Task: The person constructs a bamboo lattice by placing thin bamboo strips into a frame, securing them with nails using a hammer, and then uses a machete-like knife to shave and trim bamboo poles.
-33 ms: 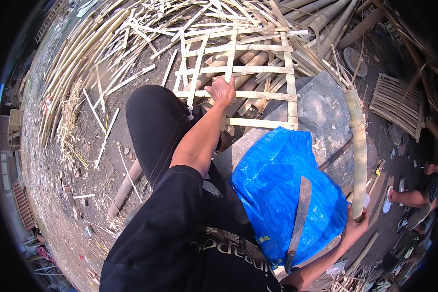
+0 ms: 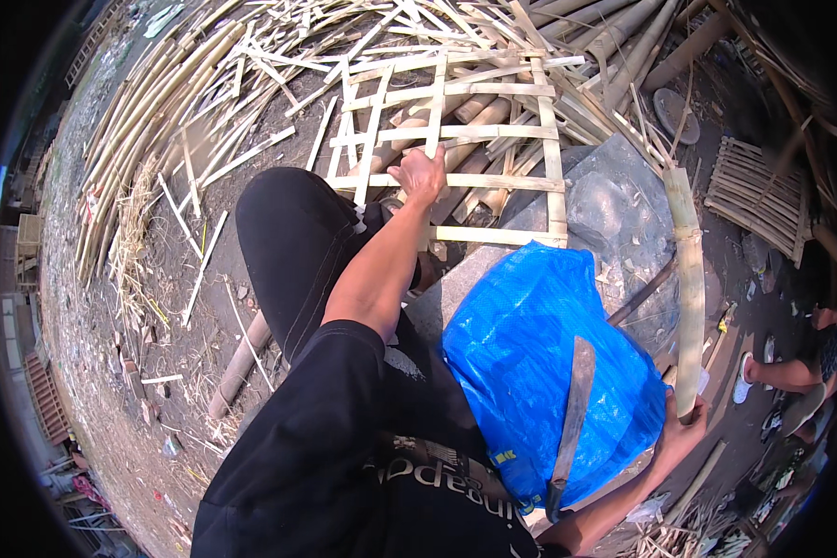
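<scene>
My left hand (image 2: 422,177) is closed round the near end of an upright bamboo strip (image 2: 437,102). That strip crosses the slats of an open lattice of pale bamboo (image 2: 549,139) in front of me. Low on the right, my right hand (image 2: 681,430) grips the near end of a wide split bamboo piece (image 2: 688,298), which points away from me. Over my lap lies a blue plastic sheet (image 2: 530,325). On it rests a machete (image 2: 575,409), its dark blade pointing away and its handle end partly out of sight near my right forearm.
Cut bamboo strips (image 2: 163,112) lie heaped at the far left, with thick poles (image 2: 623,37) at the far right. A grey plastic sheet (image 2: 614,205) sits beyond the blue one. At right are a slatted bamboo panel (image 2: 758,200) and another person's leg (image 2: 781,374).
</scene>
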